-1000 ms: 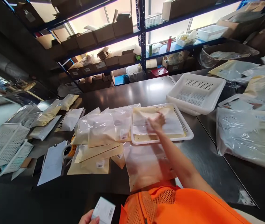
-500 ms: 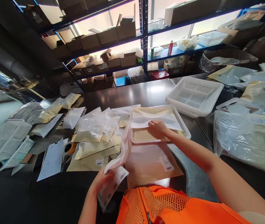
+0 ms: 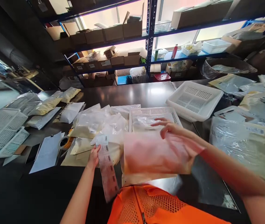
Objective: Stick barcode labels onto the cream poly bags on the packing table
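My left hand (image 3: 94,156) is closed on a strip of barcode labels (image 3: 110,169) that hangs down toward the orange vest. My right hand (image 3: 166,126), with its fingers apart, is over the near side of a white perforated basket (image 3: 146,111). Just below that hand is a motion-blurred pale packet (image 3: 153,152), lying over a brown envelope (image 3: 132,179); whether the fingers touch it I cannot tell. Inside the basket is a clear-wrapped packet (image 3: 140,122). Left of it, a pile of bagged envelopes (image 3: 86,124) lies beside my left hand.
A second white basket (image 3: 193,99) stands at the back right. Large plastic-wrapped packets (image 3: 239,143) lie at the right. On the left are a clipboard with paper (image 3: 46,154), a tape roll (image 3: 64,142) and stacked baskets (image 3: 4,127). Shelves with cardboard boxes (image 3: 113,33) line the back.
My right hand has risen off the packet in the basket, and a pale packet now lies nearer my body. My left hand moved up and left, and its label strip now hangs down unfolded.
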{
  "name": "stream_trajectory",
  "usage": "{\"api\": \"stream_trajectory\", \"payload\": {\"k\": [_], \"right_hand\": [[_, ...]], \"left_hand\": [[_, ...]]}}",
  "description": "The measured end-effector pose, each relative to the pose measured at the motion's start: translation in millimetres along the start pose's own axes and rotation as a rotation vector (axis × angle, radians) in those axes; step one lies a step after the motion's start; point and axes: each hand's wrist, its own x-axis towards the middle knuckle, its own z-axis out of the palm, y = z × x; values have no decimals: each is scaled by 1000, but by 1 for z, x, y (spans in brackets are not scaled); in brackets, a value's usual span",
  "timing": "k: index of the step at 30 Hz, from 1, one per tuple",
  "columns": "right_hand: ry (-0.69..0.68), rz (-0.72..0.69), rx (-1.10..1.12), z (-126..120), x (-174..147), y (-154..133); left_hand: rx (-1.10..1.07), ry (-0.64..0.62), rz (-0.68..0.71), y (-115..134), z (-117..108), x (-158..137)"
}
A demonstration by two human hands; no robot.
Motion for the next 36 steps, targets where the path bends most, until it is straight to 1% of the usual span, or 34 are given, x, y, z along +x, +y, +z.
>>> {"api": "stream_trajectory", "payload": {"k": [1,2,3,5,7,8,10,12,13,15,16,17,19,21,23,26,28,30,31,33,35,36], "right_hand": [[-104,54,-68,19,-6,8],[-176,97,-123,38,-11,14],[-209,132,-165,58,-15,17],[-190,171,-189,95,-22,12],[-105,186,-120,126,-21,-7],[-50,196,-38,139,-18,-18],[72,263,211,160,-6,-42],[176,380,511,175,12,-61],[198,438,649,180,23,-68],[161,529,865,189,42,-77],[115,559,952,193,51,-80],[64,582,1030,197,57,-83],[6,622,1164,204,65,-86],[20,653,1229,211,65,-90],[53,678,1218,217,58,-94],[109,723,1158,221,41,-104],[183,765,1019,221,28,-113],[257,809,823,219,17,-122],[286,831,752,217,11,-126],[338,878,700,210,-3,-129],[402,963,691,198,-27,-125],[456,1029,660,189,-45,-121]], "left_hand": [[37,3,1,1,2,3],[83,4,4,2,4,4],[134,2,7,2,5,4],[240,-22,12,3,6,-1],[334,-75,23,5,5,-13],[373,-120,35,7,5,-21],[435,-238,73,13,6,-38],[513,-444,98,19,11,-56],[554,-566,94,21,13,-63],[647,-764,75,26,19,-75],[709,-821,71,27,21,-79],[782,-841,74,28,23,-81],[957,-823,75,28,26,-84],[1063,-770,56,25,30,-86],[1051,-720,69,19,34,-87],[1028,-754,100,4,43,-89],[1062,-782,105,-9,50,-93],[1082,-795,109,-21,57,-97],[1085,-814,98,-25,61,-100],[1103,-877,48,-30,67,-105],[1120,-937,-14,-30,68,-109],[1122,-962,-54,-29,66,-109]]}}
